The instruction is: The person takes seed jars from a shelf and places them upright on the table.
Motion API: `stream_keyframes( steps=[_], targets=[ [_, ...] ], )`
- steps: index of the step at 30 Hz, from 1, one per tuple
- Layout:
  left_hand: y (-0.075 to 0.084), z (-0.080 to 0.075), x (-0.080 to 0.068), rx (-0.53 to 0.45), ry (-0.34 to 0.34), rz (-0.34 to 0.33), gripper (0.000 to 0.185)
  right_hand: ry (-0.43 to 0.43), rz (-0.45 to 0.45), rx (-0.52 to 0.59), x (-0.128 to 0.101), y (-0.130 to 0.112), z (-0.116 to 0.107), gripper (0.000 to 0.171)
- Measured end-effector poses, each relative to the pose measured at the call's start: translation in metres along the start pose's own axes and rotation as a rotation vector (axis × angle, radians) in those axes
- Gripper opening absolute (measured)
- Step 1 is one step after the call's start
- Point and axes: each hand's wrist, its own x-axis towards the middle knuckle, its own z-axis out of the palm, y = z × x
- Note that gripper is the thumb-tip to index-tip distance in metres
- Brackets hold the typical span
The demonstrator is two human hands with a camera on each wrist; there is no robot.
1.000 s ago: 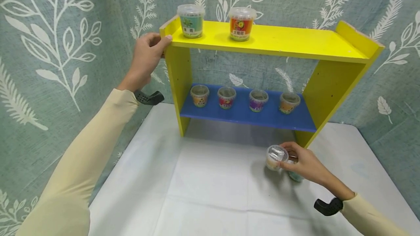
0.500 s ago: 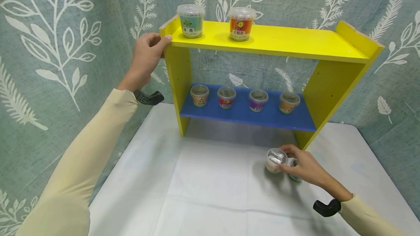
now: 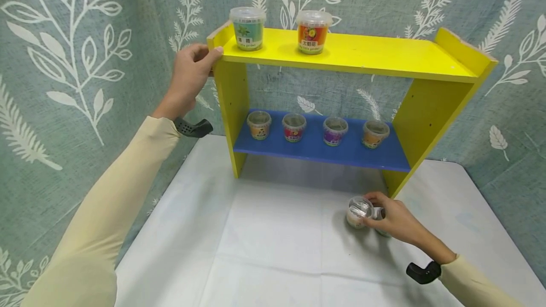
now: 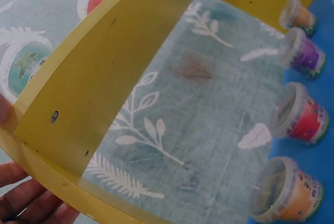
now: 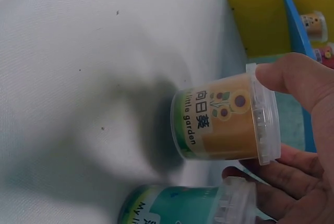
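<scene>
The right hand point(image 3: 394, 219) pinches a small orange-labelled clear plastic tub point(image 3: 357, 212) low over the white desk point(image 3: 273, 250), near right, a teal-labelled tub point(image 5: 182, 205) beside it. Neither is shelved; six tubs are. The left hand point(image 3: 187, 77) grips the yellow shelf point(image 3: 362, 56).

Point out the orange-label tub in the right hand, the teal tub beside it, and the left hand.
orange-label tub point(image 5: 224, 125), right wrist view, its label.
teal tub point(image 5: 172, 208), right wrist view, its side.
left hand point(image 3: 187, 77), head view, its back.
</scene>
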Motion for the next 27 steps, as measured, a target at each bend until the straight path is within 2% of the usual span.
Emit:
stream_keyframes(
  steps=[17,24,27],
  targets=[
    [0.0,0.0,0.0,0.009,-0.002,-0.004,0.042,-0.011,-0.047,-0.103,0.001,0.004,0.002,0.066],
    [0.0,0.0,0.0,0.006,0.003,-0.009,0.042,-0.058,-0.002,-0.085,0.001,0.003,-0.004,0.07],
    [0.0,0.001,0.0,0.004,0.005,-0.011,0.042,-0.033,-0.012,-0.072,0.001,0.001,-0.006,0.064]
  ],
)
